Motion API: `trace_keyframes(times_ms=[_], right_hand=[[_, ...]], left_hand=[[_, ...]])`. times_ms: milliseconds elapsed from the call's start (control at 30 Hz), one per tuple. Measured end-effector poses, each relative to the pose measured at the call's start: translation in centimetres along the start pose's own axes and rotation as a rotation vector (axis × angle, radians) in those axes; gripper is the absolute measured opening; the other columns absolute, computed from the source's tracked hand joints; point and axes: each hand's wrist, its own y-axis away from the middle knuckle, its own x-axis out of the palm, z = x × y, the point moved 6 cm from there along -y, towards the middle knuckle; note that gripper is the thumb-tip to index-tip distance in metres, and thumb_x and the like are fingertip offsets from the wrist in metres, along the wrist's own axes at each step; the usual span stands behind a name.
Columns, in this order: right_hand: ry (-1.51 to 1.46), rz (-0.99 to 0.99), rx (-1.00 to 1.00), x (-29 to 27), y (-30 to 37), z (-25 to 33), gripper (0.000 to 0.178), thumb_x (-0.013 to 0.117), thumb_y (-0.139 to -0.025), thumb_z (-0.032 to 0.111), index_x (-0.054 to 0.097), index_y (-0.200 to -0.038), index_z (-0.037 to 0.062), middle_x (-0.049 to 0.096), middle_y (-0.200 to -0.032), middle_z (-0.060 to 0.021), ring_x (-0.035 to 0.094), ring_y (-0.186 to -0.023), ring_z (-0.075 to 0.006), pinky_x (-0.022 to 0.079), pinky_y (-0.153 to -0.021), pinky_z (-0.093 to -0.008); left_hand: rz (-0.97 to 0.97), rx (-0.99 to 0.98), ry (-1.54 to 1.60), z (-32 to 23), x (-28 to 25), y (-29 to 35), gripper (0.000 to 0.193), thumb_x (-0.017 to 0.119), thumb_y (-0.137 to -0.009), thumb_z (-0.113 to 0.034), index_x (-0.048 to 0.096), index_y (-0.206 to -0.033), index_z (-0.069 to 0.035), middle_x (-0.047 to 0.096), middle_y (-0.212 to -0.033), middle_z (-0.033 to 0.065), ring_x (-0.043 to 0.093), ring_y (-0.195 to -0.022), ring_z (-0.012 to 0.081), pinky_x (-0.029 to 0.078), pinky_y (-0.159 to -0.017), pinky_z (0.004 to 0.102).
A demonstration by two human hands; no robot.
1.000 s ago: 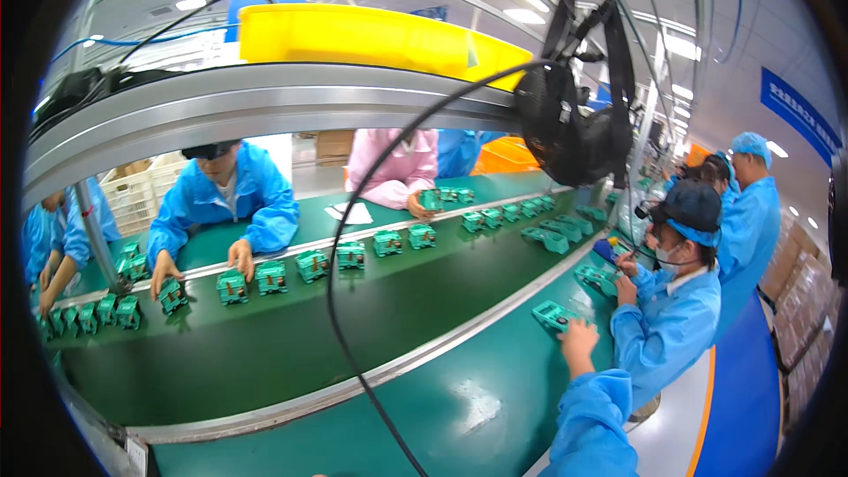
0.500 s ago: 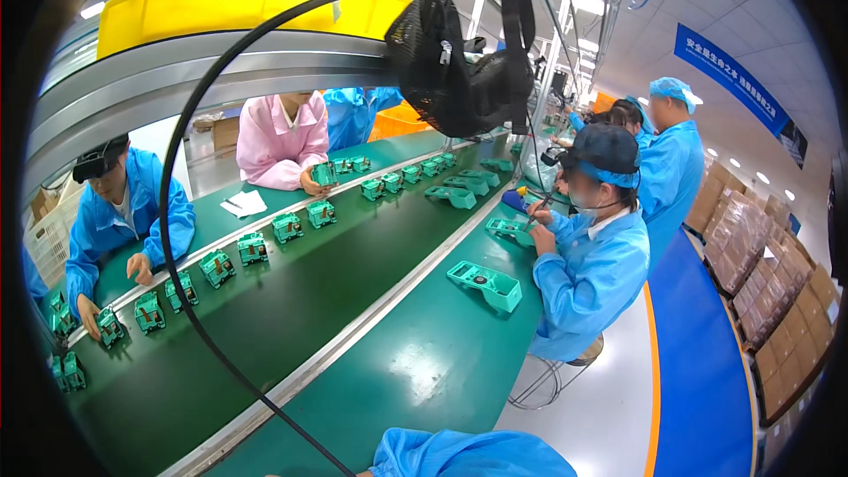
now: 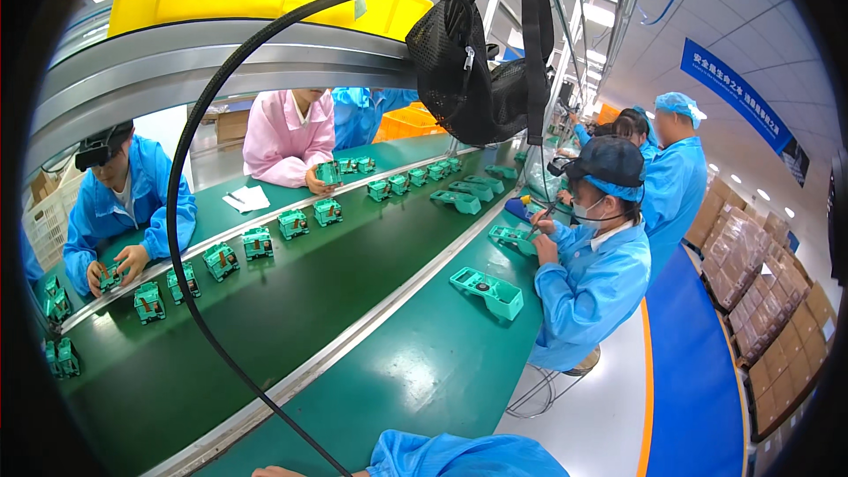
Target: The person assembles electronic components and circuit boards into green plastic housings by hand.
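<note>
Green tabletop (image 3: pixel 415 371) runs beside a conveyor (image 3: pixel 291 300) carrying rows of green parts (image 3: pixel 256 243); the wearer's blue sleeve (image 3: pixel 459 458) enters at the lower edge, one of the hands (image 3: pixel 269 473) barely visible at the rim, its grip impossible to tell, the other out of view; nearest on the tabletop lies a green tray (image 3: pixel 488 291), well apart, beside a seated co-worker (image 3: pixel 592 283) in blue; a black cable (image 3: pixel 190 238) loops across the view.

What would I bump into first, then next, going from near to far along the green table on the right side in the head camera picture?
The person's own blue sleeve → teal tray-shaped part lying on the green table → seated worker in a blue coat and dark cap → another teal part under that worker's hands → standing workers in blue coats.
</note>
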Motion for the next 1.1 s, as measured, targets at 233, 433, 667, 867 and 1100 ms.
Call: trace_keyframes(times_ms=[233, 433, 667, 867, 1100], right_hand=[[-0.027, -0.087, -0.004, -1.4, 0.2, -0.3, 0.008, 0.059, -0.072, 0.020, 0.057, -0.069, 0.0119, 0.055, -0.083, -0.0018, 0.051, -0.069, -0.0224, 0.040, -0.059, -0.0342], [0.066, 0.226, 0.039, 3.2, 0.6, -1.9, 0.010, 0.058, -0.073, 0.021, 0.057, -0.071, 0.0112, 0.054, -0.086, -0.0049, 0.051, -0.072, -0.0253, 0.041, -0.062, -0.0356], [-0.153, 0.005, 0.088, -0.2, 0.2, -0.5, 0.012, 0.059, -0.071, 0.020, 0.056, -0.074, 0.0091, 0.052, -0.086, -0.0064, 0.049, -0.081, -0.0252, 0.039, -0.070, -0.0366], [-0.080, -0.018, 0.097, -1.1, -0.1, -0.5, 0.011, 0.060, -0.069, 0.018, 0.055, -0.072, 0.0086, 0.049, -0.084, -0.0057, 0.047, -0.080, -0.0240, 0.038, -0.070, -0.0370], [-0.002, -0.006, 0.127, -1.8, -0.2, 0.0, 0.014, 0.065, -0.062, 0.011, 0.058, -0.074, 0.0091, 0.052, -0.082, -0.0085, 0.051, -0.075, -0.0260, 0.041, -0.066, -0.0353]], left_hand=[[-0.037, 0.041, -0.217, 0.4, 0.9, -0.7, 0.046, 0.044, -0.083, -0.006, 0.026, -0.124, 0.006, 0.041, -0.118, 0.0172, 0.045, -0.107, 0.0231, 0.043, -0.085, 0.0250], [-0.191, 0.133, -0.345, -0.5, -0.8, -0.2, 0.045, 0.048, -0.081, -0.006, 0.031, -0.122, 0.003, 0.044, -0.115, 0.0162, 0.047, -0.104, 0.0213, 0.044, -0.084, 0.0252], [-0.185, 0.125, -0.367, -0.5, 0.7, 0.2, 0.039, 0.048, -0.084, -0.011, 0.036, -0.119, 0.001, 0.047, -0.111, 0.0125, 0.048, -0.100, 0.0188, 0.040, -0.084, 0.0272], [-0.227, 0.023, -0.339, 0.3, 0.5, 0.2, 0.017, 0.045, -0.087, -0.017, 0.053, -0.094, -0.003, 0.056, -0.088, 0.0059, 0.053, -0.084, 0.0155, 0.040, -0.079, 0.0290], [-0.291, 0.048, -0.418, 0.4, 0.2, 0.4, 0.007, 0.052, -0.081, -0.008, 0.056, -0.084, -0.002, 0.056, -0.083, 0.0053, 0.053, -0.079, 0.0129, 0.042, -0.071, 0.0229]])
